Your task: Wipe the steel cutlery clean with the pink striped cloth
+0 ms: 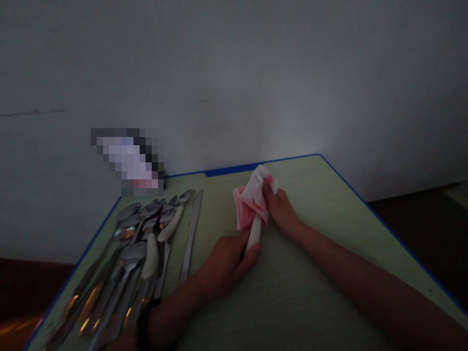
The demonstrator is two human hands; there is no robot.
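My left hand (228, 261) is closed round the white handle of a utensil (254, 235) that points away from me over the table. My right hand (280, 209) grips a pink and white cloth (252, 200), which is wrapped over the far end of that utensil. The working end is hidden inside the cloth, so I cannot tell what kind of utensil it is. Both hands rest low on the pale green table (329, 204).
A row of metal spoons (126, 258), some white-handled, and a table knife (190, 234) lies along the table's left side. The table has a blue rim (234, 168) and stands against a plain grey wall. A blurred-out object (127, 161) sits at the far left corner.
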